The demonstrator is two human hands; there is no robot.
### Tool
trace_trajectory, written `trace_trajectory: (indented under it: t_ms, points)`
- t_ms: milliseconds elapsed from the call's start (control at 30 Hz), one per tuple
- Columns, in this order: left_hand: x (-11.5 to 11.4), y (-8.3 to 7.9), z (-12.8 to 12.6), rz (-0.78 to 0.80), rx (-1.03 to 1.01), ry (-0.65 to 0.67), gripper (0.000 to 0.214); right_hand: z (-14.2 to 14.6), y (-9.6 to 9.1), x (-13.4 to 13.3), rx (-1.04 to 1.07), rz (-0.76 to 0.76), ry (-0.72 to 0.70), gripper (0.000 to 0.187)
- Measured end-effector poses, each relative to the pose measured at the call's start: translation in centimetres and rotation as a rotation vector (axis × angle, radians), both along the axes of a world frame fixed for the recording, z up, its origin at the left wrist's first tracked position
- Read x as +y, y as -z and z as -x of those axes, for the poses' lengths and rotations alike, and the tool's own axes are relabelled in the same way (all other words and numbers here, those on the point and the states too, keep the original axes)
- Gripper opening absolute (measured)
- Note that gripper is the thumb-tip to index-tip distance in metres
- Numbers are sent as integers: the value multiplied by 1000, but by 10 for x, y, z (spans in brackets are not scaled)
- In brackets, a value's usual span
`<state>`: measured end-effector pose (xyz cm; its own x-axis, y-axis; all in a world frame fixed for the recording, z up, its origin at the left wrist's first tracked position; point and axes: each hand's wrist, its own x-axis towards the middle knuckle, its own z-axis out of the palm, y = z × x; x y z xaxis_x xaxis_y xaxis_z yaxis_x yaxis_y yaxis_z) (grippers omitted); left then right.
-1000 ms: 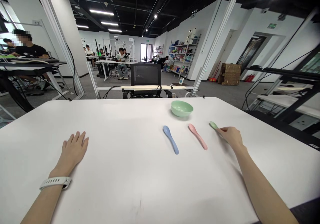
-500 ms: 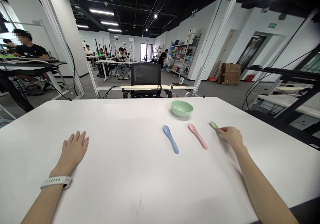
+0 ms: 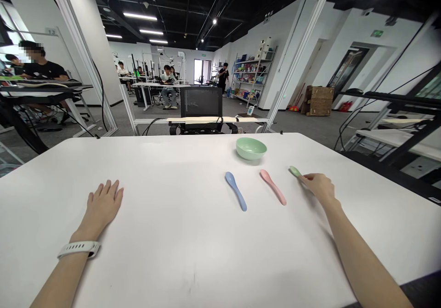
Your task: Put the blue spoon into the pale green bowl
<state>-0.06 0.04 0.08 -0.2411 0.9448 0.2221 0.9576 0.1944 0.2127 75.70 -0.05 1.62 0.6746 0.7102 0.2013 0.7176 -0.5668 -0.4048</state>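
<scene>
While a co-worker [image 3: 168, 87] is sitting at a bench far down the lab and a person [image 3: 223, 74] is standing near the shelves [image 3: 253, 78], the work is going on at a white table [image 3: 165, 161], just this side of a monitor [image 3: 201, 102]. A crate [image 3: 317, 100] is sitting by the right wall, well off from all this.

On the table, a green bowl [image 3: 251, 148] is standing upright near the far edge. Three spoons are lying flat in a loose row below it, their handles angling toward the person. The blue spoon [image 3: 236, 191] and pink spoon [image 3: 273, 187] are lying apart from each other, with neither hand touching them.

The step in hand is at the green spoon [image 3: 295, 171], farthest right, just below and right of the bowl. Its scoop is showing past the right hand [image 3: 319, 187], and its handle is disappearing behind the fingers, which are curled together against it. Whether they are clamping it, I cannot tell.

The left hand [image 3: 103, 204] is resting palm-down on the table, well away from the spoons, with its fingers slightly apart and holding nothing. A white band [image 3: 78, 249] is circling that wrist.
</scene>
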Motion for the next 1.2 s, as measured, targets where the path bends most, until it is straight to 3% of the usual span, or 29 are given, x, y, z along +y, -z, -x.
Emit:
trace_trajectory:
  t_ms: [233, 567, 633, 733, 867, 1000, 1200]
  points:
    - [2, 1, 2, 17, -5, 3, 82, 9, -8, -3, 18, 14, 19, 36]
    - [1, 0, 1, -3, -12, -6, 78, 10, -6, -2, -41, -97, -22, 52]
    - [0, 0, 1, 8, -7, -7, 78, 17, -7, -2, -89, -185, -105, 53]
    - [1, 1, 2, 13, 6, -3, 78, 34, -8, 0, -96, -280, -353, 56]
    - [0, 0, 1, 10, 14, -9, 77, 61, -2, 6, -36, -169, -593, 58]
    - [-2, -1, -2, 4, 30, -3, 75, 72, 11, 13, 14, -72, -652, 51]
    - [-1, 0, -1, 15, 39, 1, 76, 64, 26, 17, 61, -93, -630, 51]
